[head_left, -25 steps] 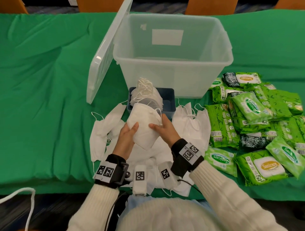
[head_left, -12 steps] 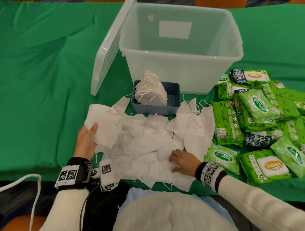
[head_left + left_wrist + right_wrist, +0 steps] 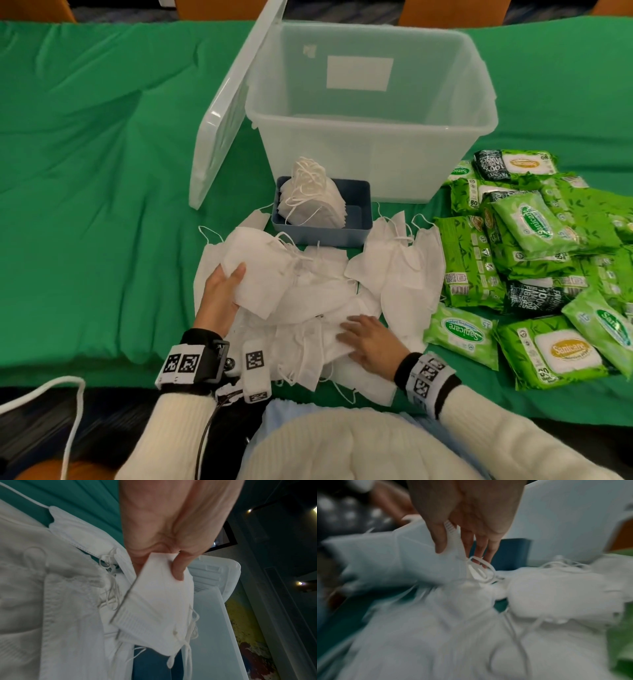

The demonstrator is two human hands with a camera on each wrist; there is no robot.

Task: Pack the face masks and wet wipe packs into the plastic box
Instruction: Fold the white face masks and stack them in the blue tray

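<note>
L hand pinches a white mask by its edge, thumb on top, grip clamped on it, held just above the left side of the loose mask pile on the table; wrist view shows the same mask between thumb and fingers. R hand lies on the near part of the pile; its wrist view is blurred but shows thumb and fingers nipping the edge of another mask, w/ ear loops beside the fingertips. Behind the pile, a blue tray holds a neat stack of masks. Clear box stands open behind the tray, no masks or wipes visible inside, lid leaning on its left side. Green wipe packs heaped to the right, touching the pile's edge.
</note>
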